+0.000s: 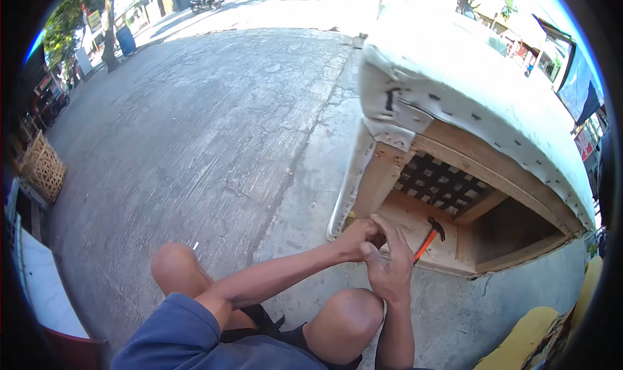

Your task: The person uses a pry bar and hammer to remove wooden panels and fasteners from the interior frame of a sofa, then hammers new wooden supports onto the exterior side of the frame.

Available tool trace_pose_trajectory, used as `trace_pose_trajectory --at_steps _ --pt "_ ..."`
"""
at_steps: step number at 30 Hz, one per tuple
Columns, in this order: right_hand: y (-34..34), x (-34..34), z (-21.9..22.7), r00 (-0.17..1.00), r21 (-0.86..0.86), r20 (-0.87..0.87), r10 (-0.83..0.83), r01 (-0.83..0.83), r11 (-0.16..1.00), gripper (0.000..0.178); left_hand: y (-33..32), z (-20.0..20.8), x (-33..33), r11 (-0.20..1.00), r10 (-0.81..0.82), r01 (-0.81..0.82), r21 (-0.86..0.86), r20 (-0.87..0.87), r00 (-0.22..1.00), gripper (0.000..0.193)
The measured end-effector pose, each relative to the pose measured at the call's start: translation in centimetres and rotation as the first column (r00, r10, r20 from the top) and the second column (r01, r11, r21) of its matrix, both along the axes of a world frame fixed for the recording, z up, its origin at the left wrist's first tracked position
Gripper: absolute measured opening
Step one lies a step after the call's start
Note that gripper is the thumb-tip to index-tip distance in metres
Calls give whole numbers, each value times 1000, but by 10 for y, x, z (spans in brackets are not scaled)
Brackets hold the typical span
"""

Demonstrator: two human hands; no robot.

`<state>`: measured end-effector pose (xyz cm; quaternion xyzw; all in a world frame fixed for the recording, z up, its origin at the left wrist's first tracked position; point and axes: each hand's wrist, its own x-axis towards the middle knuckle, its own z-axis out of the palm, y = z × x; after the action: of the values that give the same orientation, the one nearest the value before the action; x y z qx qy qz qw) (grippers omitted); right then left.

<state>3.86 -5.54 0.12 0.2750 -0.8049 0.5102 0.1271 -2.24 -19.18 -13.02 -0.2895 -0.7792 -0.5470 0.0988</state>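
Observation:
My left hand and my right hand meet in front of my right knee, close to the near corner of an upholstered furniture frame. The left fingers are curled inward in a pinch, and the right thumb and fingers bend around toward them. Anything between the fingertips is too small or hidden to make out. Just right of my right hand, a hammer with an orange handle and dark head rests in the frame's open underside. The frame lies tipped over, its pale cover fastened along bare wood, with dark webbing woven inside.
Cracked concrete ground stretches left and ahead. A woven basket stands at the far left, above a white panel. Yellow padded pieces lie at the lower right. A blue barrel and parked motorcycles are farther off.

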Motion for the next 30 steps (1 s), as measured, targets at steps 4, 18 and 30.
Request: trace_pose_trajectory --at_steps 4,18,30 --pt "-41 -10 -40 924 -71 -45 -379 375 924 27 -20 38 -11 742 -180 218 -634 124 976 32" --pt "-51 -109 -29 486 -451 144 -862 808 380 39 29 334 -83 681 10 -627 -378 -851 524 45" --pt "-36 -210 -6 376 -83 -183 -908 915 395 40 26 335 -146 702 105 -631 -330 -829 550 36"
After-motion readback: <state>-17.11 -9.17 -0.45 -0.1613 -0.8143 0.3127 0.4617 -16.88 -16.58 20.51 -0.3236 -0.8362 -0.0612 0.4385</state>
